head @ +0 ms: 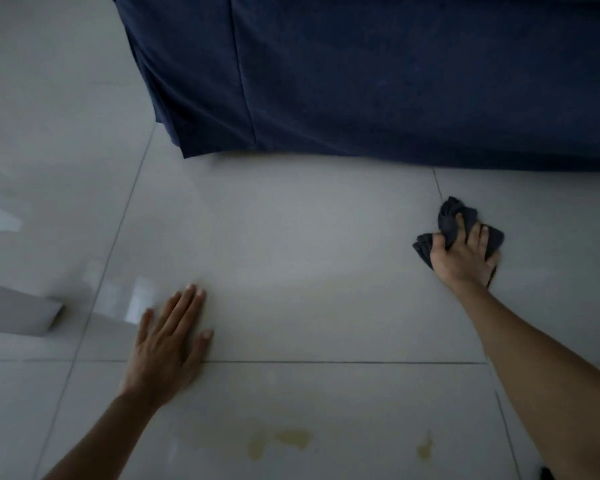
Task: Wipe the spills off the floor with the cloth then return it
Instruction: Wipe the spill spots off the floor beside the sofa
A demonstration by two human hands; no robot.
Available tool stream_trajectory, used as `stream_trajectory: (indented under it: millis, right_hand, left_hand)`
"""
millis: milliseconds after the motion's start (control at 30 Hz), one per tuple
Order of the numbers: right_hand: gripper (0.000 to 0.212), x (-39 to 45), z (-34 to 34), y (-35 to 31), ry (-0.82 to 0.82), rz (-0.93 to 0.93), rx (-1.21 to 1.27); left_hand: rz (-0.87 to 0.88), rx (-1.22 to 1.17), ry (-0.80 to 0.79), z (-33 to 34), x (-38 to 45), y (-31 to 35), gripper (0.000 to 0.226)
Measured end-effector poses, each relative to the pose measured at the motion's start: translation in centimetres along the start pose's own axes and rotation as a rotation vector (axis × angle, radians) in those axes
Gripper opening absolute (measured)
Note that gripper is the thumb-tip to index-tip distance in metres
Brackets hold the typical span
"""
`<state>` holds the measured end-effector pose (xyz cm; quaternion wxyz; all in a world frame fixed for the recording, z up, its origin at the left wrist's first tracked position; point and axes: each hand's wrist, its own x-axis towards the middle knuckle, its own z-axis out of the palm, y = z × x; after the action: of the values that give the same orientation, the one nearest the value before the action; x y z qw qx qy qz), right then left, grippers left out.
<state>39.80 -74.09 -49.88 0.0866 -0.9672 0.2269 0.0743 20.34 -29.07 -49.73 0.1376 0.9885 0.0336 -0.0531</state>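
A crumpled dark grey cloth lies on the pale tiled floor at the right, and my right hand presses down on it with fingers gripping its folds. My left hand rests flat on the floor at the lower left, fingers spread, holding nothing. Yellowish spill patches stain the tile near the bottom edge, with a smaller yellowish spot to their right. A faint yellowish smear spreads over the tile between my hands.
A dark blue fabric cover hangs down to the floor across the top and right, just beyond the cloth. A grey-white object juts in at the left edge. Glossy reflections shine on the tiles at the left.
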Motion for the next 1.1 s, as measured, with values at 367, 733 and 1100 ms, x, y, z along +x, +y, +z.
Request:
stream_trajectory:
  millis: [367,733,1100]
  right_hand:
    - [0.066,-2.9,2.0,-9.2,0.023,-0.038,-0.025]
    - [0.067,-7.1,4.9,-24.3,0.032,-0.273,-0.023]
    - [0.065,-10.2,6.9,-33.4,0.021,-0.495,-0.005]
  left_hand:
    - [-0.023,-0.026,0.040,0.3,-1.9,-1.1,0.064]
    - [0.003,-0.046,0.075,0.6,-1.5,-1.5,0.063]
    - [-0.004,-0.048,0.054,0.6,-1.6,-1.5,0.063]
